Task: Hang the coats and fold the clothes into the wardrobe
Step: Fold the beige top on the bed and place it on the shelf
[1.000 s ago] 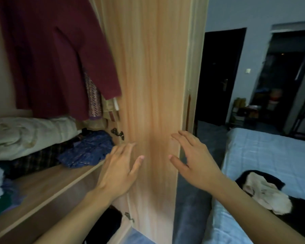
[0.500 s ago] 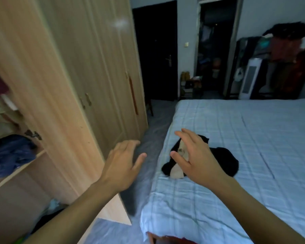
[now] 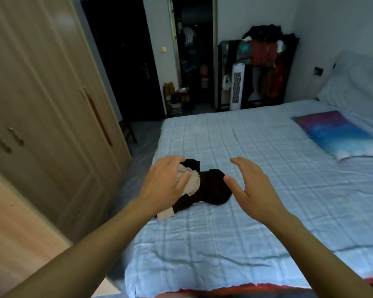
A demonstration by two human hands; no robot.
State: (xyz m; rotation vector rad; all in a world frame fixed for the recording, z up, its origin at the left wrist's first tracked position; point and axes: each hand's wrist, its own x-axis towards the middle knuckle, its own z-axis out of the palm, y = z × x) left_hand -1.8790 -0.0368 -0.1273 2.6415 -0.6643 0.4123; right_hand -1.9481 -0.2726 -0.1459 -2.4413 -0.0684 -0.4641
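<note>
- The left hand (image 3: 166, 179) has its fingers spread and only slightly bent, holding nothing; its thumb lies across the pale cloth in this view, but whether it touches the cloth or only hovers above it cannot be told.
- The right hand (image 3: 249, 186) is likewise released, fingers straight and fanned, thumb out to the side, poised just beside the dark end of the bundle with nothing in its grasp.
- Between and under the two hands lies the pile of clothes (image 3: 205, 186): a black garment crumpled together with a beige one, whose pale end sticks out at the near left.
- The pile rests on the bed (image 3: 256, 233), on a light blue checked sheet, close to the bed's left edge and near its foot.
- A pillow (image 3: 340, 134) lies well apart at the far right of the bed.
- The wardrobe (image 3: 41, 108) stands to the left across a narrow strip of floor; the doors seen here are closed, with a paler panel nearer the camera.
- Step in hand, as I judge it: reaching for the next garments to put away; nothing is lifted yet.
- The next move seems to call for both hands to close on the bundle, then separate black from beige, since they are tangled and each must be folded or hung on its own.
- Soft cloth will sag and trail, so a grip from both ends looks wise.
</note>
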